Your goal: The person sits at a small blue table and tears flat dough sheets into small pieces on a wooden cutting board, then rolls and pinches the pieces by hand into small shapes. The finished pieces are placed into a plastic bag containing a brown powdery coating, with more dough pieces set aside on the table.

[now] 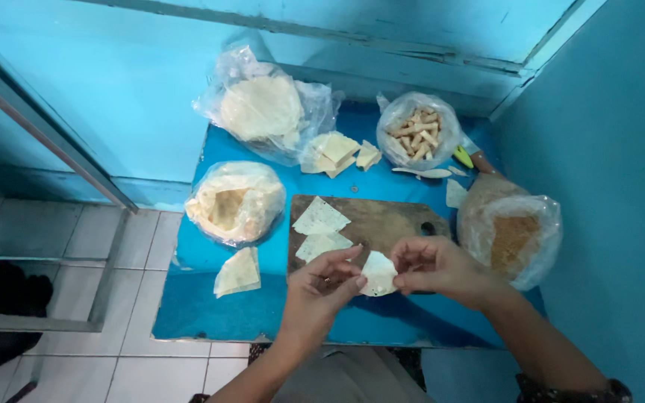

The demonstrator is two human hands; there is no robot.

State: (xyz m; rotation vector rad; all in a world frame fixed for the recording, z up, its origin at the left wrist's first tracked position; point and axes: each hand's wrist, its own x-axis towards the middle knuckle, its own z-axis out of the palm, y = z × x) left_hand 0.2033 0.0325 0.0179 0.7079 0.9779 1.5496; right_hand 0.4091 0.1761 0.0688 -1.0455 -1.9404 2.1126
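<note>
Wrapper piece (378, 273) pinched between left hand (326, 282) and right hand (436, 267), above board (382, 221).

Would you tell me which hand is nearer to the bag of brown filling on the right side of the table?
Right. The right hand sits just left of the bag of brown filling; the left hand is farther left, across the folded wrapper.

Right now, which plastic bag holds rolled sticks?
The back-right bag, beside the green-handled knife: pale rolled sticks inside. The other bags hold flat round sheets or filling.

forearms cut off below, bag contents (513, 239) blurred, perhaps crumbs
</note>
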